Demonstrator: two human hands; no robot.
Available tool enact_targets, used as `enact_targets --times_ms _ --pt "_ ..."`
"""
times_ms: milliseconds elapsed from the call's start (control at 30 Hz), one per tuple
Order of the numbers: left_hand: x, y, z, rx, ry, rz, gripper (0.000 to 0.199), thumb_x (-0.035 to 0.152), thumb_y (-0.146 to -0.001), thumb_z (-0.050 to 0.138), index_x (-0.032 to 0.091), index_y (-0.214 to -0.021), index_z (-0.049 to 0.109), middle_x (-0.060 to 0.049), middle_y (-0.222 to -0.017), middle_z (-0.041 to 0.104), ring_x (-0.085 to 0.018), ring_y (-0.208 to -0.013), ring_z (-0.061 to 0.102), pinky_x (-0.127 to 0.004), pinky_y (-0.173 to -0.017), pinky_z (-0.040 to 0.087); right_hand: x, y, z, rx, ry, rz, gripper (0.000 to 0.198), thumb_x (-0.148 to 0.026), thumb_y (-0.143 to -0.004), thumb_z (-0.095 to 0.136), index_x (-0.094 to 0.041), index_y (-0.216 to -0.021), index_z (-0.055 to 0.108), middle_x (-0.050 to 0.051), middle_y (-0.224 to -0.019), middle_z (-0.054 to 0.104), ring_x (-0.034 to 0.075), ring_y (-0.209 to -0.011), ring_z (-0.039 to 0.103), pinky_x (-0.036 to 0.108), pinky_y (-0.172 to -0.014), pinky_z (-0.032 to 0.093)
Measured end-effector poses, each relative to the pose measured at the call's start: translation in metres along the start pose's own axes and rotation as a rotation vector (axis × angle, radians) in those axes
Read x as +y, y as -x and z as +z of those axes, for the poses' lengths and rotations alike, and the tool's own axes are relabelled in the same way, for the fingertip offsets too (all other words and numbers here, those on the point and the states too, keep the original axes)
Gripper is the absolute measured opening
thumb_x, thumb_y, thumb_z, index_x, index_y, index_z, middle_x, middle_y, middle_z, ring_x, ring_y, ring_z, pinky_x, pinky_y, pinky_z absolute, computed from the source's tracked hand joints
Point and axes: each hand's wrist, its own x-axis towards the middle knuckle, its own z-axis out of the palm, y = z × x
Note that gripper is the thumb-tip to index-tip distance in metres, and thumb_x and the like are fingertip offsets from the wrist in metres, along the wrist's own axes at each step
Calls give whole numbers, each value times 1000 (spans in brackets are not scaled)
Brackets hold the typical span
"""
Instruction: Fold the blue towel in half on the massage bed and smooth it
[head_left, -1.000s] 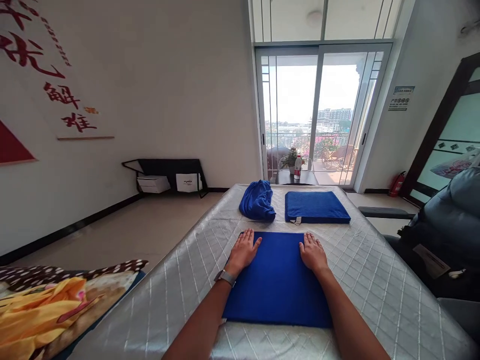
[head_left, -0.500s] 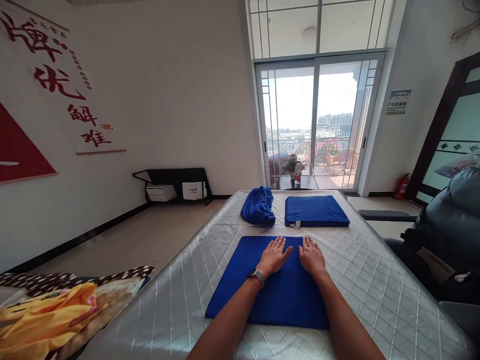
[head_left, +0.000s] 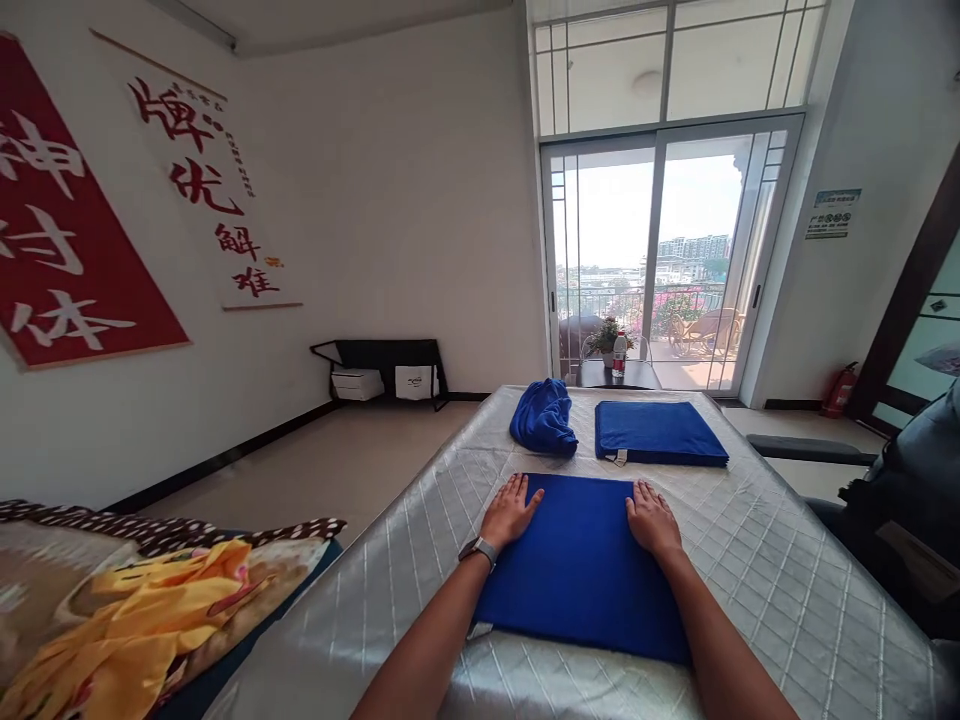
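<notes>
A folded blue cloth (head_left: 581,570), flat and roughly rectangular, lies in front of me on the silver quilted cover (head_left: 757,560). My left hand (head_left: 510,515), with a watch on its wrist, rests flat on the cloth's far left corner, fingers stretched out. On the far right corner lies my right hand (head_left: 654,518), also flat with fingers extended. A small white tag shows at the cloth's near left corner. Beyond it sit a crumpled blue cloth (head_left: 544,418) on the left and a neat stack of folded blue cloths (head_left: 660,432) on the right.
Patterned bedding with a yellow cloth (head_left: 165,620) is at the lower left. A dark chair (head_left: 911,500) stands close on the right. Past the far edge are a small table (head_left: 592,376) with a plant and a bottle (head_left: 619,355), before glass sliding doors.
My hands have spread apart from the cloth's middle to its far left and far right corners. The view has turned a little to the left.
</notes>
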Motion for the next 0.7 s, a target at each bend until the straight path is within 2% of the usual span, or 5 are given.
enact_targets --times_ms 267,500,700 --pt "0 2 1 56 5 2 82 65 -100 13 6 -152 36 -18 -161 31 -28 -151 25 -42 -122 21 -5 6 -7 5 24 14 64 -38 -100 20 -10 -157 27 7 -165 25 18 -152 19 35 -123 12" --pt "4 4 -1 75 11 -6 79 61 -100 17 5 -152 37 -20 -160 34 -29 -150 27 -45 -121 22 -16 25 -20 107 127 -1 61 -26 -98 22 -8 -155 33 11 -162 30 20 -152 19 40 -123 7" --pt "3 1 0 62 17 -13 81 63 -99 15 5 -152 36 -19 -161 31 -29 -151 26 -45 -121 21 -15 59 -10 -6 60 6 65 -40 -100 18 -9 -157 24 7 -165 20 19 -153 14 39 -123 14"
